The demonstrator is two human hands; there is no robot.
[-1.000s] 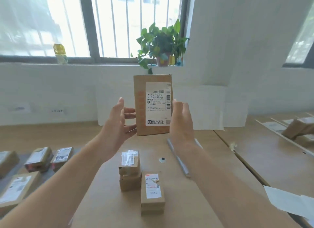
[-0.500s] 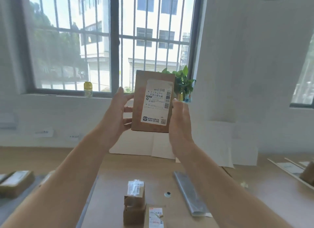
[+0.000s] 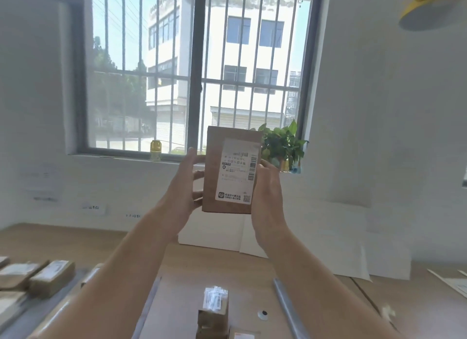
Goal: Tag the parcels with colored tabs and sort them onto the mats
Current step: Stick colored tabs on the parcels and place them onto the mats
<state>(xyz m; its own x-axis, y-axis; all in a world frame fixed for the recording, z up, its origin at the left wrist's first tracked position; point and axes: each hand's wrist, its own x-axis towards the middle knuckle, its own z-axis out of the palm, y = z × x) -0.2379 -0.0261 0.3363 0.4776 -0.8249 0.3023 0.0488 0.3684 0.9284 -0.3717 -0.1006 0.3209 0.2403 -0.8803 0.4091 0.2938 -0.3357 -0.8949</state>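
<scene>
A flat brown cardboard parcel (image 3: 214,177) with a white shipping label stands upright in the air in front of the window, label side toward me. My left hand (image 3: 184,189) holds its left edge with fingers curled behind it. My right hand (image 3: 267,194) grips its right edge. Below on the wooden table, a small brown parcel (image 3: 213,318) with a crumpled clear label stands near the bottom edge, and the corner of another parcel (image 3: 243,335) shows beside it. Several more parcels (image 3: 38,278) lie on a grey mat (image 3: 22,321) at the left.
White paper sheets (image 3: 328,240) lean against the back wall. A grey strip (image 3: 288,311) and a small round disc (image 3: 264,313) lie on the table at the right. A potted plant (image 3: 283,146) and a yellow bottle (image 3: 155,150) stand on the windowsill.
Both hands have raised the parcel from table level up in front of the window, and my view has tilted upward with it. The grip on both edges is unchanged.
</scene>
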